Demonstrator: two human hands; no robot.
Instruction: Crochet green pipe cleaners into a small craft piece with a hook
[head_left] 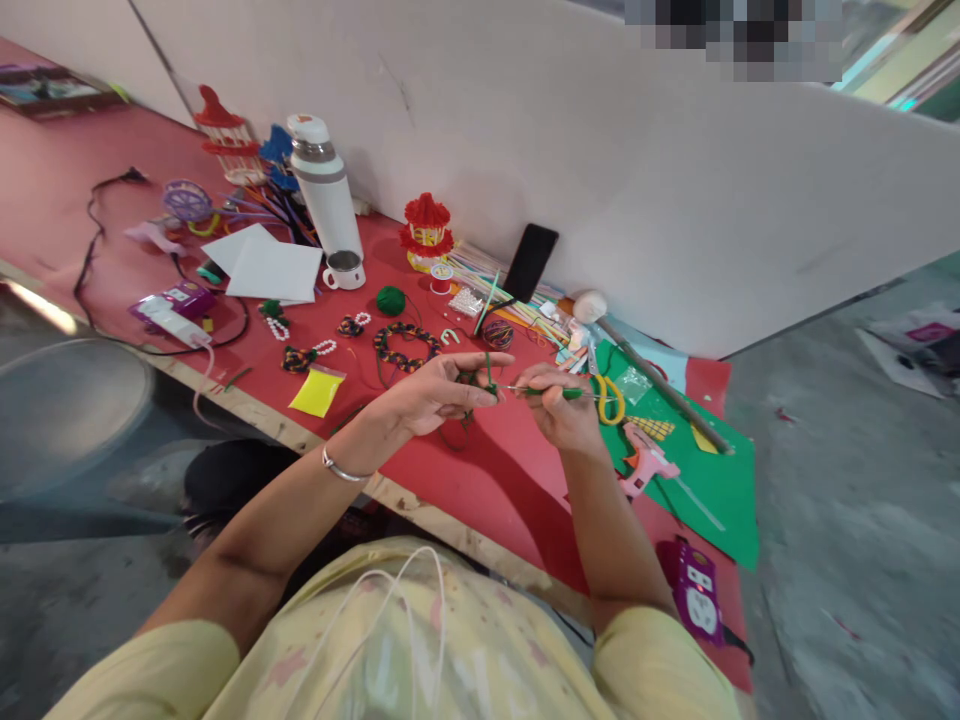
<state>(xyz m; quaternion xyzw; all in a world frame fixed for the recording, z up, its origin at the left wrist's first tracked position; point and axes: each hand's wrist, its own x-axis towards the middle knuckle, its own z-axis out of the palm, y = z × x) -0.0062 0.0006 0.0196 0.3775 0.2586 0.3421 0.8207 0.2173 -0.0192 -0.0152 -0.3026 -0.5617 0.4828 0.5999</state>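
Note:
My left hand (441, 393) pinches a small piece of green yarn work (486, 385), with a strand looped over the raised index finger. In my right hand (559, 405) is a crochet hook (566, 393) with a green handle, closed in the fingers. Its thin metal tip points left and meets the yarn by my left fingertips; the exact stitch is too small to tell. A green yarn ball (391, 300) lies behind my left hand, near a dark multicoloured braided ring (407, 347). Just right of my right hand are yellow-handled scissors (609, 400).
Behind stand a white flask (326, 190), a steel cup (345, 270), a red lantern ornament (427, 232) and a phone (531, 262). A pink glue gun (646, 462) lies on a green sheet (720, 500) at right. A purple extension socket (699, 590) sits near the right edge.

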